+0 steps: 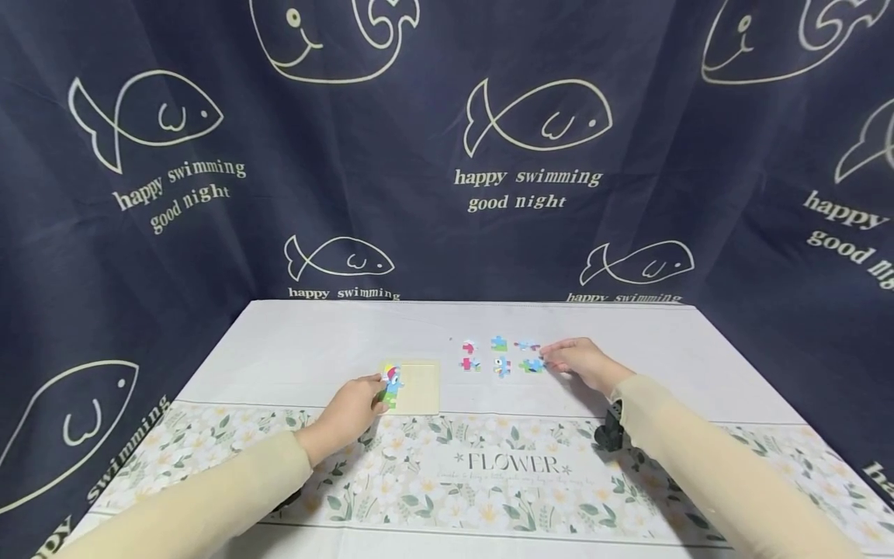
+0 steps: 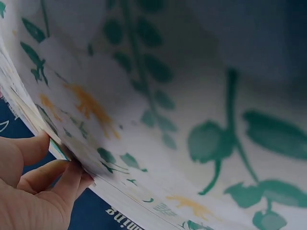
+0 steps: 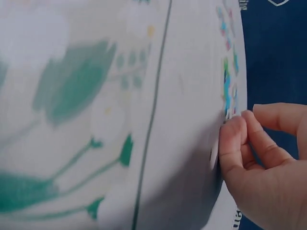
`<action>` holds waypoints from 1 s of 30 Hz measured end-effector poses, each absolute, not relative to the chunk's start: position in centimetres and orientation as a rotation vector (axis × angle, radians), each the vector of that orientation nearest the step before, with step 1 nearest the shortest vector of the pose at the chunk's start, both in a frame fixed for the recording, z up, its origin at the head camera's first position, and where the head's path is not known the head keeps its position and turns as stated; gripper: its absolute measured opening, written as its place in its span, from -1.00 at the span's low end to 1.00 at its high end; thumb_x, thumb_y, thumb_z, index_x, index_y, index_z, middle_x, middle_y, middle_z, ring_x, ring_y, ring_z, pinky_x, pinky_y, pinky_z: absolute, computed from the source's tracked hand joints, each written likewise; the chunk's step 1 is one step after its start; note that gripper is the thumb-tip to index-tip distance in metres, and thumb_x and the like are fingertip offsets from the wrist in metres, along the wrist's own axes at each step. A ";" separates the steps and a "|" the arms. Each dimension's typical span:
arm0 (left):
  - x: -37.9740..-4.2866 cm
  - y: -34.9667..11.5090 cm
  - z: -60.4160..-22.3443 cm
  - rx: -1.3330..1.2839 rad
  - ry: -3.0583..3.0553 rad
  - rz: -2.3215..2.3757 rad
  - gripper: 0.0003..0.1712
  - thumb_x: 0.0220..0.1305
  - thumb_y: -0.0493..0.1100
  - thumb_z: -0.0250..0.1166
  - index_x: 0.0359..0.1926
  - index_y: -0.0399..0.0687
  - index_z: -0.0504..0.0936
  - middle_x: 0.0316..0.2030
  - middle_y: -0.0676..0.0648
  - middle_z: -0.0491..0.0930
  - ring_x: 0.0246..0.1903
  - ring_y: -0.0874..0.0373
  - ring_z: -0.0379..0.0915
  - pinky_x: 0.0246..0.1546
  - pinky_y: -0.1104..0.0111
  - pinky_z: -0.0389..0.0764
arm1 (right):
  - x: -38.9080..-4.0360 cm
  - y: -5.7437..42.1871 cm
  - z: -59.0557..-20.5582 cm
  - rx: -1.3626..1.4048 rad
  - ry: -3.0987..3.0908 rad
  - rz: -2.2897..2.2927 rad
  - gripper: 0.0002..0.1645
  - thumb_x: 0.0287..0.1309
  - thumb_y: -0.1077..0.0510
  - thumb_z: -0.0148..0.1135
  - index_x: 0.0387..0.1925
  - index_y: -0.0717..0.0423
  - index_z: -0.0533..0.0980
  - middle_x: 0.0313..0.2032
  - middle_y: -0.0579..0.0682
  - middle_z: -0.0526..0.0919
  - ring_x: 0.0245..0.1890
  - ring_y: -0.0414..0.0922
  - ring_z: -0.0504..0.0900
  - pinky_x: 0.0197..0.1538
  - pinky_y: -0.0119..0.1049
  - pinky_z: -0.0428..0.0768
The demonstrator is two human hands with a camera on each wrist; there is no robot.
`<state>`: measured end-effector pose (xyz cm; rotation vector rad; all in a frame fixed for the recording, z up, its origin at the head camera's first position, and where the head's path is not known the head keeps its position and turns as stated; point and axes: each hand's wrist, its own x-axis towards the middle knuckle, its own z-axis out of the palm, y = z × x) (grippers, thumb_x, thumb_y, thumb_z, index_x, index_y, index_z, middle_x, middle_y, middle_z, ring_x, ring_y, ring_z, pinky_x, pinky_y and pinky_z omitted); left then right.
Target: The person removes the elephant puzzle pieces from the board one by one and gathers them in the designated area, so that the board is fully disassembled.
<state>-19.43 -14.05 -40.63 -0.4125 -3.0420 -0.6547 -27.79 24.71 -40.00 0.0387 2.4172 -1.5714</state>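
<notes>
At the left edge of a pale wooden puzzle tray (image 1: 421, 390), my left hand (image 1: 354, 409) holds the frame between fingers and thumb. Joined pieces (image 1: 393, 386), showing a blue figure with a red top over green, fill the tray's left side. My right hand (image 1: 581, 362) reaches to the right end of the loose pieces, its fingertips touching a blue-green puzzle piece (image 1: 531, 366). In the right wrist view its thumb and fingers (image 3: 232, 139) come close together by the pieces. Whether they pinch one is hard to tell.
Other loose pieces lie in two short rows: a pink-white one (image 1: 469, 346), a blue-green one (image 1: 499, 343), a thin-looking one (image 1: 527, 345), a red one (image 1: 469, 364) and a blue-white one (image 1: 502, 366). A floral cloth (image 1: 510, 497) covers the near table; a dark fish-print curtain (image 1: 419, 155) hangs behind.
</notes>
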 end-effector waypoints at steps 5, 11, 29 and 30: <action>-19.7 -14.1 -40.6 -0.391 -3.046 -0.689 -0.50 0.19 -0.22 0.36 0.13 -0.39 0.54 0.24 -0.30 0.46 0.22 -0.19 0.42 0.07 0.18 0.63 | -27.5 23.9 -39.6 0.047 2.349 -1.651 -0.53 0.27 0.30 0.13 0.13 0.56 0.41 -0.34 -0.08 0.71 -0.42 -0.34 0.60 -0.22 -0.49 0.64; -20.0 -14.2 -40.3 -0.415 -3.025 -0.737 -0.52 0.17 -0.25 0.37 0.09 -0.39 0.56 0.22 -0.30 0.46 0.19 -0.18 0.45 -0.50 0.47 0.50 | -27.5 22.8 -38.9 0.012 2.335 -1.677 -0.53 0.29 0.28 0.12 0.14 0.55 0.40 -0.26 -0.02 0.71 -0.34 -0.33 0.61 -0.08 -0.42 0.65; -19.8 -14.2 -40.7 -0.396 -3.061 -0.737 -0.52 0.22 -0.24 0.34 0.13 -0.37 0.54 0.26 -0.27 0.43 0.26 -0.17 0.37 0.01 0.22 0.65 | -27.8 17.9 -38.7 -0.127 2.273 -1.734 -0.60 0.27 0.36 0.10 0.08 0.57 0.45 -0.17 0.20 0.71 -0.31 -0.24 0.66 0.04 -0.25 0.67; -19.8 -14.2 -40.8 -0.392 -3.062 -0.734 -0.52 0.22 -0.24 0.34 0.13 -0.36 0.54 0.26 -0.27 0.43 0.26 -0.16 0.37 0.02 0.21 0.65 | -27.8 17.7 -38.7 -0.121 2.273 -1.731 -0.60 0.27 0.35 0.11 0.08 0.56 0.46 -0.14 0.23 0.70 -0.30 -0.24 0.66 0.06 -0.24 0.66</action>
